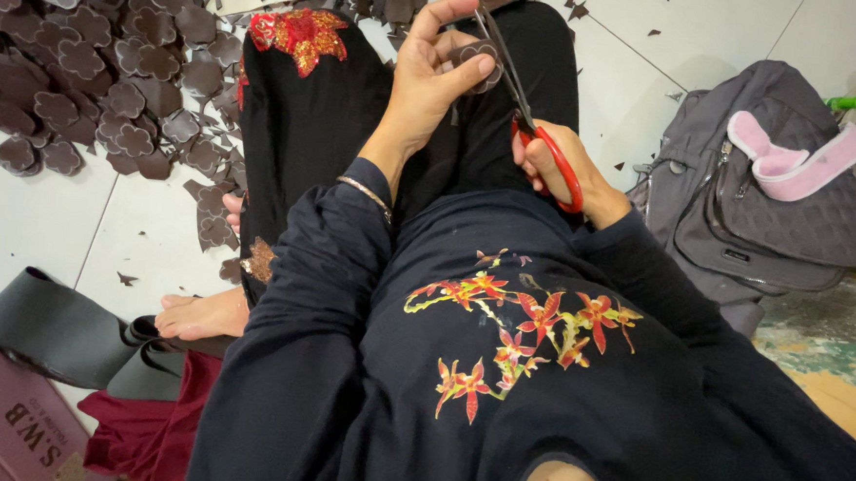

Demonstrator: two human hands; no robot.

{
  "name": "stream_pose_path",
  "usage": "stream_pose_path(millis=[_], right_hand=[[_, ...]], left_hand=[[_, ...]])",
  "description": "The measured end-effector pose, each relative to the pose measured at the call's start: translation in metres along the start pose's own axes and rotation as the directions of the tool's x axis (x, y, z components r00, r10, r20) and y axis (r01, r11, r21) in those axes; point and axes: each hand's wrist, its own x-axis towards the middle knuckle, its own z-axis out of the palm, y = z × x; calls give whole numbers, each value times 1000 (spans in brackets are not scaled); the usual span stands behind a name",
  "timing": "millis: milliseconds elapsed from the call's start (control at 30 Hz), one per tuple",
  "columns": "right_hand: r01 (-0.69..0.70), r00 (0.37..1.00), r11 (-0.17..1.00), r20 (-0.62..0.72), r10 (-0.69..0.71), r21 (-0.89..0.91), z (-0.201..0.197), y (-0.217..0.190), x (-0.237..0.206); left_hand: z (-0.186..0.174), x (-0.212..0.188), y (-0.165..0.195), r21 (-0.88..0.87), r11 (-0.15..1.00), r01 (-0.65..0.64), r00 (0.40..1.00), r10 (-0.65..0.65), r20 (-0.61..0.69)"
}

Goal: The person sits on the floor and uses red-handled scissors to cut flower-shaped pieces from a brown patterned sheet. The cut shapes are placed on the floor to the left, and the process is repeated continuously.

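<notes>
Head: left hand [427, 75] fingers pinch brown cutout [483, 60]; right hand [559, 169] grips scissors [527, 114]

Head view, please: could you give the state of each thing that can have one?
Left hand: pinching the dark flower-shaped piece.
Right hand: gripping the red-handled scissors.
Scissors: blades at the piece.
Pile of cut pieces: heaped on the floor.
Grey backpack: lying closed.

Both arms reach forward over the lap, elbows bent, dark sleeves pushed back from the wrists. The left hand [435, 70] is raised, fingers curled and thumb pressed against the forefinger in a pinch. The right hand [554, 169] sits lower and closer in, fingers curled tight; its thumb seems tucked out of sight.
</notes>
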Motion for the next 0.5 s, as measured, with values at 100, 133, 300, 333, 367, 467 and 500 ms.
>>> stream_pose_path(millis=[100,133,300,333,367,467,500], right_hand=[[11,1000,1000,8,-11,4,-2,1,-1],[8,1000,1000,9,-8,-2,-4,2,-1],[19,1000,1000,18,-19,-20,-12,4,-4],[10,1000,1000,18,-10,-3,-12,5,-4],[1,1000,1000,16,-2,14,-12,5,-4],[23,999,999,23,-24,43,-9,6,-5],[17,1000,998,23,-19,57,-9,7,-5]], left_hand=[[0,0,0,-7,1000,-2,1000,2,7],[0,0,0,1,1000,-1,1000,1,4],[-1,0,1,13,1000,13,1000,-13,13],[-1,-1,1,23,1000,14,1000,-14,11],[-1,0,1,34,999,15,1000,-15,9],[-1,-1,2,45,999,30,999,-31,9],[0,0,1,39,999,29,1000,-29,12]])
